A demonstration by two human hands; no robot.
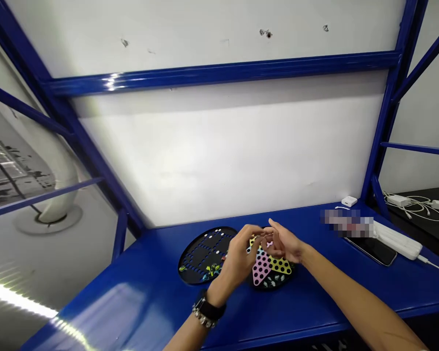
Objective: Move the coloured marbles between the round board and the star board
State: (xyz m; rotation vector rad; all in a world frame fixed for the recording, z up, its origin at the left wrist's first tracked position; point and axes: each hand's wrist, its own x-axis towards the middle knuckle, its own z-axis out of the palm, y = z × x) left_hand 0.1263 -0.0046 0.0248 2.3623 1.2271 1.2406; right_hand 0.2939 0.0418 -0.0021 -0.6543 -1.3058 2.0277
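Over the boards, my left hand (239, 257) reaches in with curved fingers, its thumb apart from them; I see nothing held there. Its fingertips meet the fingers of my right hand (282, 241), which is turned palm up with fingers curled in. What those curled fingers hold, if anything, is hidden. Beneath the hands lies a round Chinese checkers board (262, 269) with a coloured star of black holes, partly covered. Left of it rests a black round tray (195, 253) with hollows and a few white pieces. Colourful marbles (212, 271) gather near the tray's front edge.
The boards lie on a blue table (161, 292) against a white panel (227, 151) framed by blue bars. At right are a phone (376, 251), a white power strip (398, 239), a small white box (349, 201) and a blurred-out item. White cables (417, 207) lie on a dark surface beyond.
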